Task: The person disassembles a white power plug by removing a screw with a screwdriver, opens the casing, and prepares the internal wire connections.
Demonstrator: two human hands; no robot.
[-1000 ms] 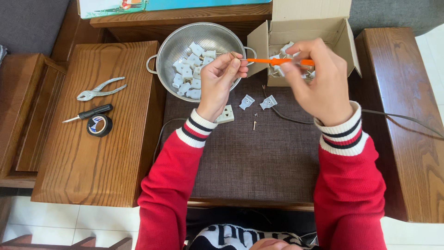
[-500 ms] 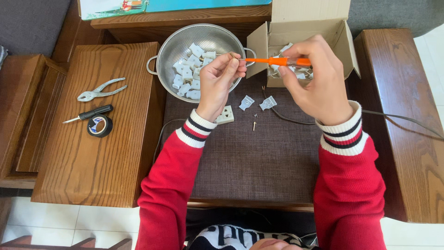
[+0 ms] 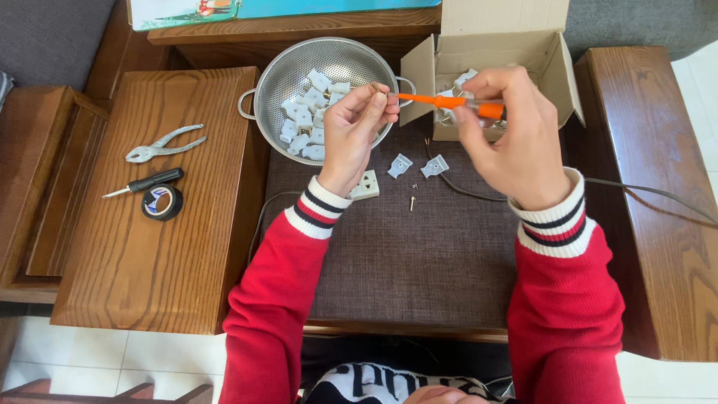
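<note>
Your right hand [image 3: 516, 142] grips an orange screwdriver [image 3: 449, 103], slim and level, its tip pointing left at your left hand [image 3: 357, 135]. Your left fingers pinch a small part [image 3: 376, 88] above the colander's [image 3: 277, 75] rim; it is mostly hidden, probably one of the pale plastic pieces [image 3: 307, 120] heaped in that colander. Two more pieces [image 3: 417, 166], a socket plate [image 3: 365, 185] and a screw [image 3: 411, 203] lie on the brown mat [image 3: 419, 262] below. Pliers [image 3: 161, 144], a black screwdriver [image 3: 146, 182] and tape [image 3: 161, 202] rest well apart on the left.
</note>
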